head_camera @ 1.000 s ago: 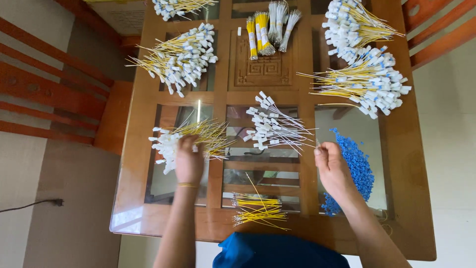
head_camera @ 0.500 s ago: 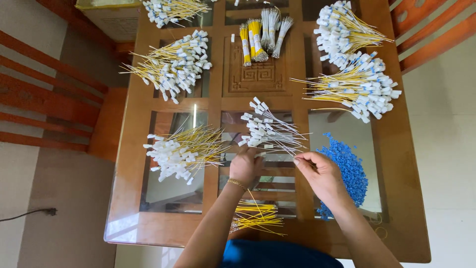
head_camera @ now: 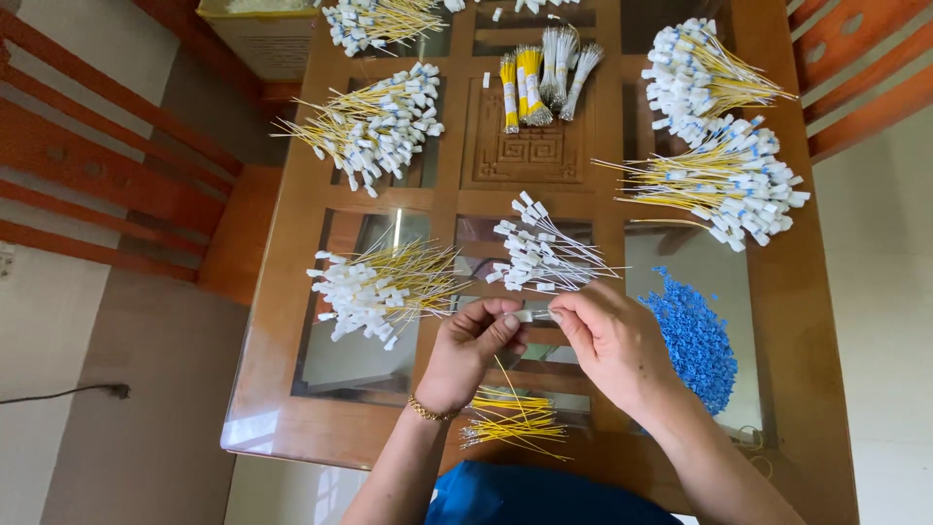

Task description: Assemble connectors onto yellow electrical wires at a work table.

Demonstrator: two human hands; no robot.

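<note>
- Sitting at the left of the glass-topped wooden table (head_camera: 292, 389), a heap of yellow wires with white connectors (head_camera: 374, 287) lies apart from both hands; a second ago the left hand rested on it, and it has since let go and moved to the middle.
- Pinching one end of a small white connector piece (head_camera: 533, 315) between thumb and fingertips, the left hand (head_camera: 471, 350) is closed on it, a gold bracelet (head_camera: 428, 412) at the wrist.
- Lying below the hands near the table edge, a loose bundle of bare yellow wires (head_camera: 510, 420) is untouched, one strand rising toward the hands.
- Gripping the other end of the same piece, the right hand (head_camera: 612, 340) is closed too; it has drifted left to meet the left hand, so the work now looks to be joining wire and connector above the smaller connector pile (head_camera: 544, 255).
- Spreading just right of that hand, blue plastic pieces (head_camera: 698, 340) lie unchanged.
</note>
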